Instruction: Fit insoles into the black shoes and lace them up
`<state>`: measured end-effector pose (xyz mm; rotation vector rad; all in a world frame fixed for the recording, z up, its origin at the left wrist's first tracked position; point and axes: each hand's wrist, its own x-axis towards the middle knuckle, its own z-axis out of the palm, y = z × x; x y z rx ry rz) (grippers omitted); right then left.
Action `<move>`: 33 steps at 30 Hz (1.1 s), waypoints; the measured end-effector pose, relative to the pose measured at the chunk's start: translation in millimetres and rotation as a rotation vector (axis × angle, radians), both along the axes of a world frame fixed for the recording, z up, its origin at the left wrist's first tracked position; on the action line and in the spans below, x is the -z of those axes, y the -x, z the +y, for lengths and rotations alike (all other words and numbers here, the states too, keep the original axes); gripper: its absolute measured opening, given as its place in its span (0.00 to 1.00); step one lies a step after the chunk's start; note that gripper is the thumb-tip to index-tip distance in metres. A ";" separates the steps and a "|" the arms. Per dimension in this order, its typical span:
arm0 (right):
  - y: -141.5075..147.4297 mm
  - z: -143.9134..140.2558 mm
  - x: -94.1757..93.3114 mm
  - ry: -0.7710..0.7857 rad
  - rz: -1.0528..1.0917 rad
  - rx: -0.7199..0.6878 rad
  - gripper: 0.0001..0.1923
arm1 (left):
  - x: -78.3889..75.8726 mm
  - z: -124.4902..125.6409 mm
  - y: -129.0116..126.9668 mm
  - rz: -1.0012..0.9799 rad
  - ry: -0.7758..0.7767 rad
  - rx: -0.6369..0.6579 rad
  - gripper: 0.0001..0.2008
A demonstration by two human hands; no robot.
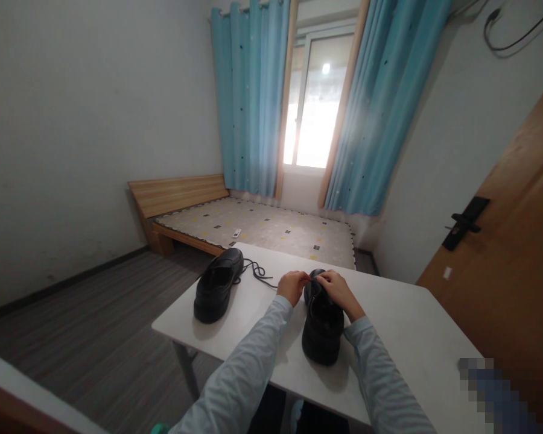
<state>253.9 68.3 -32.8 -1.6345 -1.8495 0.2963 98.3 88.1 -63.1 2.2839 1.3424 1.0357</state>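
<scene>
One low bed (262, 223) stands by the window, behind everything else. In front of it is a white table (384, 337), which gives the work a flat support at the height of the hands. On this table are two black shoes, well apart: one shoe (219, 286) rests alone at the left, while the second shoe (322, 337) is between the forearms, its heel towards the person, probably so that both sides can be reached equally. The left hand (292, 288) and the right hand (340, 292) come together at its front part, fingertips almost meeting; I cannot tell whether they clamp anything. Thinnest is a dark lace (257, 270), lying loose between the first shoe and the left hand.
</scene>
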 end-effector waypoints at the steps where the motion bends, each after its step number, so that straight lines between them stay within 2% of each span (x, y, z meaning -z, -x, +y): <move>1: 0.3 -0.6 -0.7 -0.003 -0.006 0.000 0.14 | 0.9 0.1 -0.8 -0.018 0.017 0.003 0.06; 9: 5.0 -4.0 -0.7 -0.025 -0.047 0.040 0.09 | 8.6 1.9 -4.2 -0.085 0.077 -0.036 0.05; 21: 11.2 5.5 5.4 -0.042 -0.124 0.120 0.06 | 6.9 2.8 -5.1 -0.064 0.042 -0.025 0.05; 25: 12.4 5.8 9.4 -0.065 -0.114 0.140 0.06 | 4.5 1.6 -8.4 -0.210 0.063 0.024 0.07; 28: 9.8 4.8 10.2 -0.097 -0.090 0.166 0.07 | -0.8 -0.7 -12.5 -0.348 0.061 0.110 0.11; 30: 6.3 3.8 9.8 -0.125 -0.068 0.188 0.07 | -5.9 -1.5 -15.4 -0.337 0.050 0.173 0.12; 33: 0.4 1.6 8.9 -0.171 -0.025 0.218 0.06 | -15.1 0.1 -20.1 -0.221 0.075 0.218 0.11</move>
